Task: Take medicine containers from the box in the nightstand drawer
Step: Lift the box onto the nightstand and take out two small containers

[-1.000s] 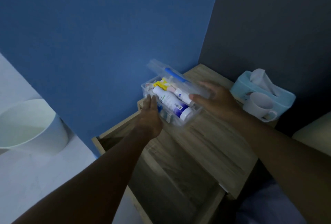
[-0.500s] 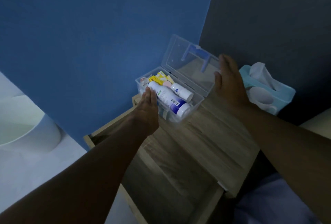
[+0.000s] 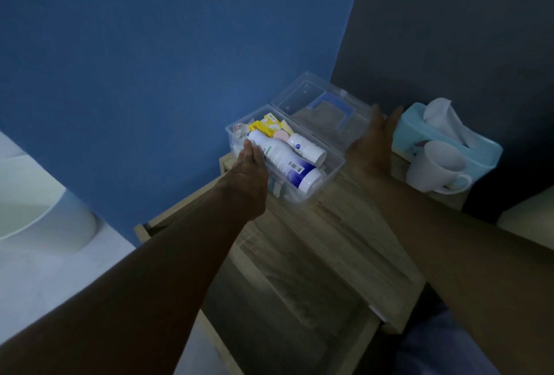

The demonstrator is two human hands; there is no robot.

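On the wooden nightstand top (image 3: pixel 344 224) sits the clear plastic box (image 3: pixel 317 182), lid thrown back, holding a large white-and-blue bottle (image 3: pixel 284 161) that the flat, spread left hand (image 3: pixel 248 167) touches, while the right hand (image 3: pixel 371 143), fingers extended, rests beside the box's lid (image 3: pixel 314 98).

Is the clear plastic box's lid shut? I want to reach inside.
No, the clear plastic box has its hinged lid swung back, contents exposed.
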